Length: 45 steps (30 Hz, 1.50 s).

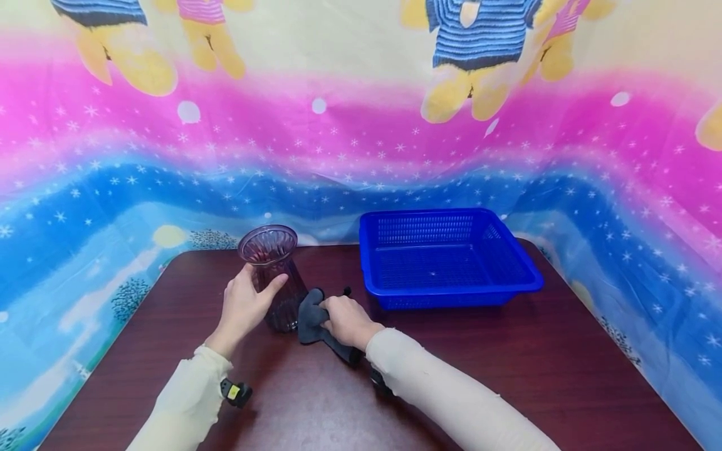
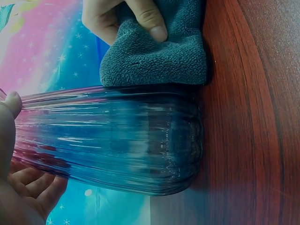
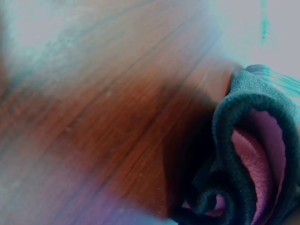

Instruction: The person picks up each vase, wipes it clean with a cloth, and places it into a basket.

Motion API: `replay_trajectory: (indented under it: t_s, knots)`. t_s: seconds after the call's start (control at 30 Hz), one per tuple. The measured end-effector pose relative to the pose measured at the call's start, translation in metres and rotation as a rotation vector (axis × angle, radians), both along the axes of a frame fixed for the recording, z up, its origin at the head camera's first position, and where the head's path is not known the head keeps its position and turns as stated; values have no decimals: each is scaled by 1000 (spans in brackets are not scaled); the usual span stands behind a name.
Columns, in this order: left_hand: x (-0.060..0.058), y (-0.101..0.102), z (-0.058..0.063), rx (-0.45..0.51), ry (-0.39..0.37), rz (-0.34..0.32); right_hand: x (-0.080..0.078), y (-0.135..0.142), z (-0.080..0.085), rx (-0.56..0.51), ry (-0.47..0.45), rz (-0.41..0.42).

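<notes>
A ribbed, see-through purple glass vase (image 1: 284, 294) with a flared rim stands on the table, tilted slightly. My left hand (image 1: 244, 300) grips it around the neck, thumb on the near side; the left wrist view shows the fingers (image 2: 35, 185) wrapped beneath it. My right hand (image 1: 346, 319) holds a bunched dark grey cloth (image 1: 312, 316) against the vase's lower right side. In the left wrist view the fluffy cloth (image 2: 154, 61) touches the glass near its base. The right wrist view shows the cloth's folds with a pink inner face (image 3: 251, 154).
A blue plastic basket (image 1: 451, 291) with perforated walls stands at the back right of the dark reddish wooden table (image 1: 316, 407). Behind the table hangs a printed curtain (image 1: 338, 138) with bears and snowflakes.
</notes>
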State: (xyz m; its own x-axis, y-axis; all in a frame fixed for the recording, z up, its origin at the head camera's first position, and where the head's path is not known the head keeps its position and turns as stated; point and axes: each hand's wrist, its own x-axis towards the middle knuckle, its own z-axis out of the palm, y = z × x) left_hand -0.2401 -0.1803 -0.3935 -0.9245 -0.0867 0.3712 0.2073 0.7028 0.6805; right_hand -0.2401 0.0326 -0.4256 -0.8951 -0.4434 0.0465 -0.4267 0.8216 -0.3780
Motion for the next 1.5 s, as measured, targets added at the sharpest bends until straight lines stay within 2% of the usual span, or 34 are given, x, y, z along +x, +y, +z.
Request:
replay_trajectory:
  t_s: [0.3, 0.77, 1.17, 1.5]
  knots:
    - [1, 2, 1, -4, 5, 8, -2, -2, 8, -63, -21, -21]
    - [0, 3, -1, -18, 44, 11, -3, -3, 35, -158, -24, -25]
    - [2, 2, 0, -17, -6, 6, -2, -9, 55, -188, -5, -44]
    - [3, 2, 0, -22, 8, 2, -2, -9, 64, -211, 1, -53]
